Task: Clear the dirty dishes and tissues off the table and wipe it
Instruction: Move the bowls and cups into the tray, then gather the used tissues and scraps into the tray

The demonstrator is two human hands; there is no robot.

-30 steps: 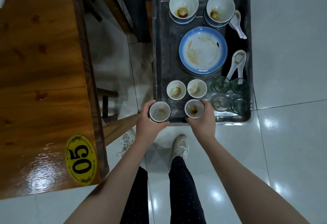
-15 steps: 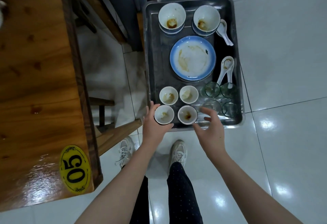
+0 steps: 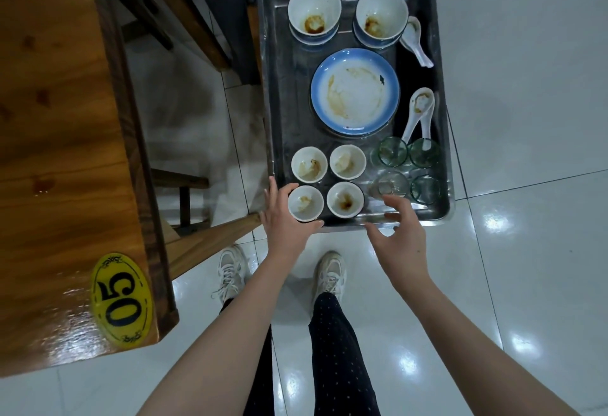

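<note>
A metal tray (image 3: 270,86) holds two dirty bowls (image 3: 314,11) (image 3: 381,14), a blue-rimmed plate (image 3: 355,91), two white spoons (image 3: 419,109), several glasses (image 3: 391,151) and several small stained cups. My left hand (image 3: 283,225) wraps its fingers and thumb round the near-left small cup (image 3: 305,202), which sits in the tray's near-left corner. My right hand (image 3: 399,234) hovers with spread fingers over the tray's near rim, just right of the neighbouring cup (image 3: 345,204), holding nothing.
The wooden table (image 3: 49,119) with a yellow "05" tag (image 3: 121,297) stands to the left and shows a few wet spots (image 3: 42,185). A wooden seat edge (image 3: 210,238) juts out between table and tray. White floor tiles lie to the right.
My right hand has let go of its small cup in the tray and drawn back. My left hand has brought its cup over the rim into the tray's near-left corner.
</note>
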